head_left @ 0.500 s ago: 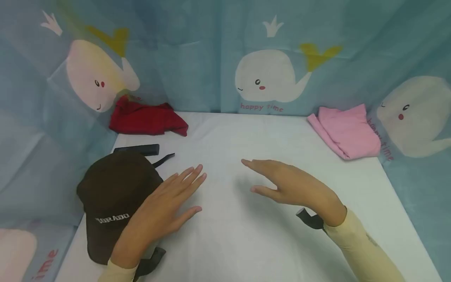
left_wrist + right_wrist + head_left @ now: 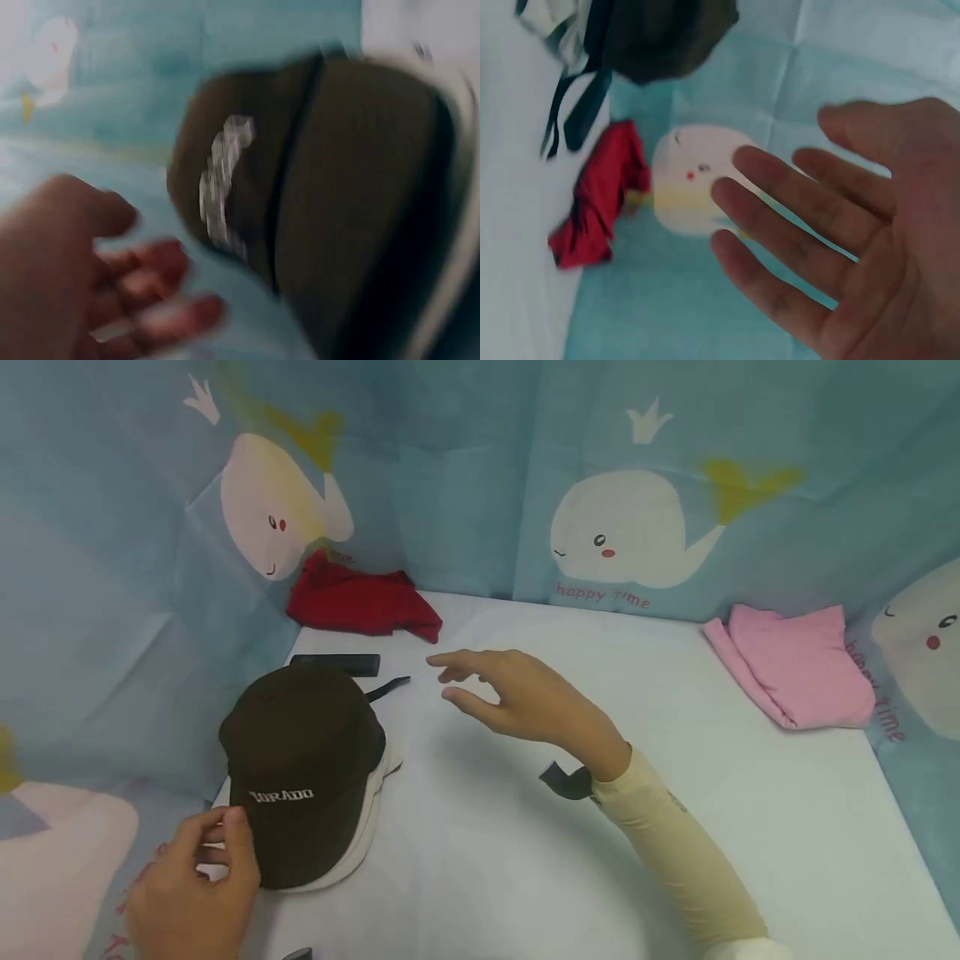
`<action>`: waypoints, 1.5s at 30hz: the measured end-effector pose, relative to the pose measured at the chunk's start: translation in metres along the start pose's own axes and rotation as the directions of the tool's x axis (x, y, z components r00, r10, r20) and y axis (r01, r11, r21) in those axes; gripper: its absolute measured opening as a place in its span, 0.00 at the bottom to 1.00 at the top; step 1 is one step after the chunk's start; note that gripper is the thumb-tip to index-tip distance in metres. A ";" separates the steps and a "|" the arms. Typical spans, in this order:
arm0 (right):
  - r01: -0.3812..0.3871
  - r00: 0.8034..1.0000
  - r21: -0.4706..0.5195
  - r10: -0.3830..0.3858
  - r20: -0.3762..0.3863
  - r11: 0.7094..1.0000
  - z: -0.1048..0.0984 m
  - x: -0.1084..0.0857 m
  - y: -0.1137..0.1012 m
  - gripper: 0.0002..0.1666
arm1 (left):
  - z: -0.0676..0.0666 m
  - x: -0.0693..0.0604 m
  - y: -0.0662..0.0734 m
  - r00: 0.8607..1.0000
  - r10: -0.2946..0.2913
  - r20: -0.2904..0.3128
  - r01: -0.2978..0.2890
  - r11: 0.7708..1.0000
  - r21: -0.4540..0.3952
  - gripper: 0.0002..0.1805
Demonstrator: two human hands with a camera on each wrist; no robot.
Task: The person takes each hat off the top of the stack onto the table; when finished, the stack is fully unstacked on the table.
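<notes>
A brown cap (image 2: 300, 727) with white lettering lies at the left over a cream-coloured layer (image 2: 358, 852). Beside the left edge of its brim is my left hand (image 2: 193, 885), fingers loosely bent; in the left wrist view a gap shows between this blurred hand (image 2: 97, 277) and the cap (image 2: 352, 187). To the cap's right my right hand (image 2: 532, 697) hovers above the white table, holding nothing. Its fingers are spread and slightly bent in the right wrist view, where the hand (image 2: 855, 217) is apart from the cap (image 2: 664, 37).
A folded red cloth (image 2: 360, 602) lies at the back left, with a black flat object (image 2: 341, 664) before it and a dark strap (image 2: 390, 686) by the cap. Folded pink cloth (image 2: 802, 668) is at the back right. Blue whale-print curtains (image 2: 465, 510) surround the white table (image 2: 480, 860).
The left hand has moved down and left from above the cap to its brim's side, its fingers now bent. The right hand has moved left and up. The head view has shifted.
</notes>
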State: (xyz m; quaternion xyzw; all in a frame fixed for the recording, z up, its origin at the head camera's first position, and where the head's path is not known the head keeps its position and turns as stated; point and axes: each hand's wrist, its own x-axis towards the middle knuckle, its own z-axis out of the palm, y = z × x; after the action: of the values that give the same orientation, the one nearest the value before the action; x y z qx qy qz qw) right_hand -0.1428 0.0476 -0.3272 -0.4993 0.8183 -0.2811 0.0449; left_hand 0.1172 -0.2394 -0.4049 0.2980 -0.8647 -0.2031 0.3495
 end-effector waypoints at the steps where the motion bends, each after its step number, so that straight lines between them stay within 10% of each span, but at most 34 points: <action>1: 0.003 1.000 0.017 -0.003 -0.017 1.000 0.005 0.007 0.001 0.27 | -0.002 0.000 -0.007 0.995 -0.092 0.042 0.090 0.994 0.062 0.18; 3: -0.004 0.999 0.047 0.006 -0.040 0.999 0.017 0.022 0.003 0.25 | -0.005 0.000 -0.020 0.960 -0.238 0.148 0.209 0.959 0.190 0.23; 5: -0.024 0.999 0.064 0.027 -0.046 0.998 0.030 0.037 0.004 0.23 | -0.005 0.001 -0.031 0.888 -0.362 0.285 0.276 0.913 0.302 0.30; 9: -0.073 0.997 0.084 0.074 -0.003 0.994 0.059 0.063 0.007 0.23 | -0.001 -0.002 -0.045 0.770 -0.435 0.467 0.256 0.881 0.398 0.41; 11: -0.082 0.996 0.094 0.080 0.024 0.992 0.072 0.073 0.008 0.24 | 0.001 -0.005 -0.047 0.742 -0.455 0.492 0.257 0.871 0.419 0.43; 17: -0.035 0.998 0.112 0.030 0.046 0.993 0.096 0.086 0.006 0.25 | 0.003 -0.008 -0.039 0.758 -0.465 0.458 0.264 0.860 0.437 0.42; 24: 0.005 1.000 0.103 -0.005 -0.008 0.995 0.097 0.093 0.001 0.19 | 0.000 -0.007 -0.034 0.809 -0.426 0.405 0.271 0.882 0.386 0.39; 31: 0.007 0.999 0.104 -0.002 -0.044 0.995 0.098 0.096 -0.004 0.14 | 0.005 -0.005 -0.044 0.731 -0.529 0.431 0.388 0.841 0.376 0.47; 37: 0.033 0.998 0.140 -0.024 -0.065 0.990 0.102 0.099 -0.008 0.12 | 0.005 -0.006 -0.058 0.712 -0.547 0.439 0.488 0.836 0.250 0.41; 45: 0.036 0.994 0.156 -0.019 -0.109 0.987 0.095 0.104 -0.011 0.12 | 0.007 -0.001 -0.054 0.800 -0.524 0.293 0.569 0.817 -0.094 0.22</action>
State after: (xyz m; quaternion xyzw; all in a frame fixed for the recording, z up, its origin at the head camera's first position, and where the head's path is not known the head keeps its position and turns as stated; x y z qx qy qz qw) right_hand -0.1519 -0.0834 -0.3794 -0.4895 0.7879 -0.3719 0.0364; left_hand 0.1331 -0.2772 -0.4403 0.4747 -0.7570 -0.4080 0.1875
